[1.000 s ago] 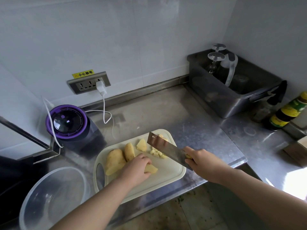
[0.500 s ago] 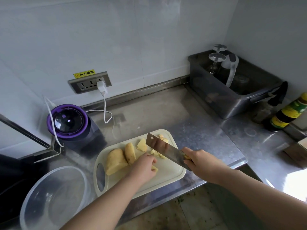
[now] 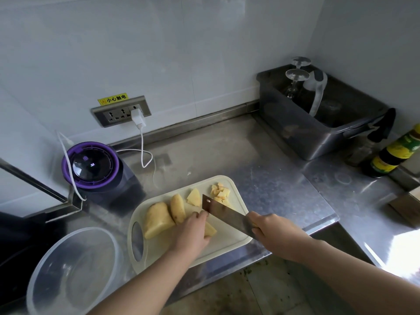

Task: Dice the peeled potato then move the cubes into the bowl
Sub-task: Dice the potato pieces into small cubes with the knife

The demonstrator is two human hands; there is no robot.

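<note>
Here, left hand (image 3: 192,230) pinning potato piece (image 3: 210,230), right hand (image 3: 273,233) gripping cleaver (image 3: 223,212)

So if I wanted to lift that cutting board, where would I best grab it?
The oval handle slot at the cutting board's left end, reached from the bowl side. Fingers could probably hook through it, and that end lies bare, while potato pieces and the knife crowd the rest.
</note>
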